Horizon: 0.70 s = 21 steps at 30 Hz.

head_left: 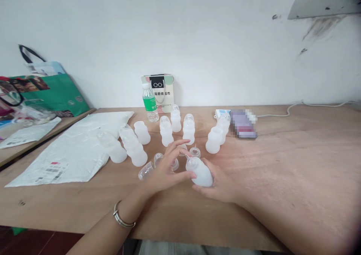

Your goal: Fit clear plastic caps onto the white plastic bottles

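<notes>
A frosted white baby bottle [203, 175] is tilted above the table, its clear nipple top pointing up and left. My right hand [222, 183] is wrapped round the bottle's body from the right. The thumb and a finger of my left hand [170, 168] grip its top end, while other fingers stretch outward. Just beyond the hands lie a nipple with its ring [195, 151] and further clear nipple parts, partly hidden by my left hand. To the left of that hand, a clear cap [146, 171] lies on its side beside another clear dome-shaped piece [158, 159].
Several baby bottles [188, 131] stand across the table; a capless-looking one [142, 132] is among them. Behind are a water bottle [150, 104] and paper bag [165, 93]. A white mailing bag [76, 150] lies left, a pixelated purple object [243, 124] right.
</notes>
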Each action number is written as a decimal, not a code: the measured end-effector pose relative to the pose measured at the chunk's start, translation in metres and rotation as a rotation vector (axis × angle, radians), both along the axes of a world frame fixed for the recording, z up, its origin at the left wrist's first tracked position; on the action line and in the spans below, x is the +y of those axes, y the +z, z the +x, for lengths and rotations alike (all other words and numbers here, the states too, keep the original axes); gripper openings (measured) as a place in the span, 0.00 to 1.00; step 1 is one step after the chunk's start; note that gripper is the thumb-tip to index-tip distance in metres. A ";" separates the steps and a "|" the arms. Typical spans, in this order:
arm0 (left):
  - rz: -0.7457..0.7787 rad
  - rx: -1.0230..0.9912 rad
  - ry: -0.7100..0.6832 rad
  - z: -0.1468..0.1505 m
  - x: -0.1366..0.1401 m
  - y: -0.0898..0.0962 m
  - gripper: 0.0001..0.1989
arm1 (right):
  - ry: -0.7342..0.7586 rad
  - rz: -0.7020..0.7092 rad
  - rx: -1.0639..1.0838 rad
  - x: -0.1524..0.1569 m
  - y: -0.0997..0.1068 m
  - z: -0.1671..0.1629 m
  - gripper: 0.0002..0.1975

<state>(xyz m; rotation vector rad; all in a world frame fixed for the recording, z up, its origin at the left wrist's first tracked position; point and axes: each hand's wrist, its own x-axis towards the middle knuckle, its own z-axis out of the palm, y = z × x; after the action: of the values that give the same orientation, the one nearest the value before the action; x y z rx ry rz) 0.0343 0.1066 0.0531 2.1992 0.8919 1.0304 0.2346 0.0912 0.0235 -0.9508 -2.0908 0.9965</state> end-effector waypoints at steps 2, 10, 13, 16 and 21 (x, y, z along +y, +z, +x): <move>0.052 0.018 0.009 -0.002 0.001 0.001 0.24 | 0.004 0.012 0.054 0.001 -0.001 0.001 0.23; 0.157 -0.013 0.069 -0.003 0.001 0.000 0.32 | 0.022 0.128 0.117 -0.003 -0.006 0.001 0.21; 0.161 -0.108 0.148 -0.007 0.005 0.001 0.23 | -0.009 0.184 0.204 -0.003 -0.008 0.001 0.22; 0.224 -0.122 0.071 -0.007 0.006 0.001 0.31 | -0.031 0.158 0.159 -0.003 -0.005 -0.001 0.21; 0.243 -0.035 0.068 0.000 0.001 0.000 0.33 | 0.021 0.130 0.141 -0.005 -0.006 0.000 0.19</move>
<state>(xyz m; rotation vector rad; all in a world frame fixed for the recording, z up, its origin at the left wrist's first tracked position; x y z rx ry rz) 0.0338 0.1074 0.0533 2.3530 0.8702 1.2641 0.2342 0.0858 0.0178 -0.7732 -2.0240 0.8997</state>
